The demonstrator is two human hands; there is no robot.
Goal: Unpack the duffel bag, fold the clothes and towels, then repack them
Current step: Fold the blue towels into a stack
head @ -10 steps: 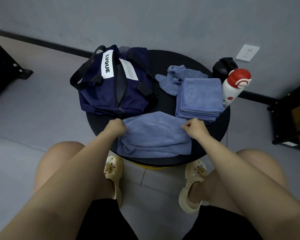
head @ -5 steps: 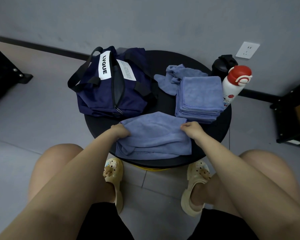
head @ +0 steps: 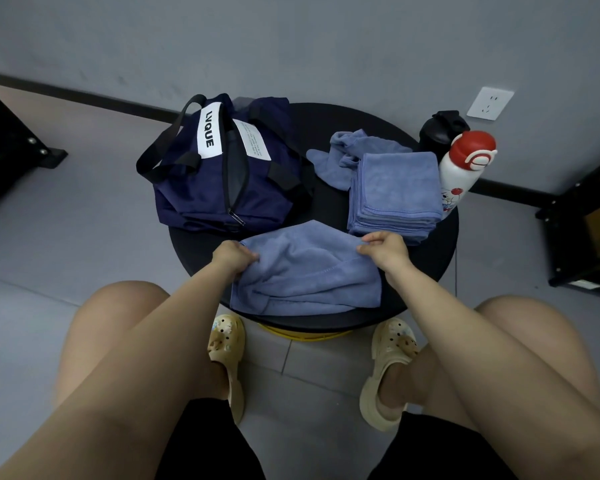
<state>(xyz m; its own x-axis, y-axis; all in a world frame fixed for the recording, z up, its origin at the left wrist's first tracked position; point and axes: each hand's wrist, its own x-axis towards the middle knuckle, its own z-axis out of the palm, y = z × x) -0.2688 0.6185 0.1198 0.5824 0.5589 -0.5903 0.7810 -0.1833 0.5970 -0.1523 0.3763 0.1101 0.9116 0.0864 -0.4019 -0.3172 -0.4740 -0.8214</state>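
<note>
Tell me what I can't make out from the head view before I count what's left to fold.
- Inside of the navy fabric duffel bag: dark behind the open zip.
- Number of towels in the folded blue towel stack: edges too fine.
- Black bottle: mostly hidden behind the white bottle with red cap.
- Small print on the bag's label: too small.

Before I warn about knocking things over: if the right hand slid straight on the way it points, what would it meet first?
Most likely the stack of folded towels, just beyond the right hand, which pinches the towel; depth is unclear.
</note>
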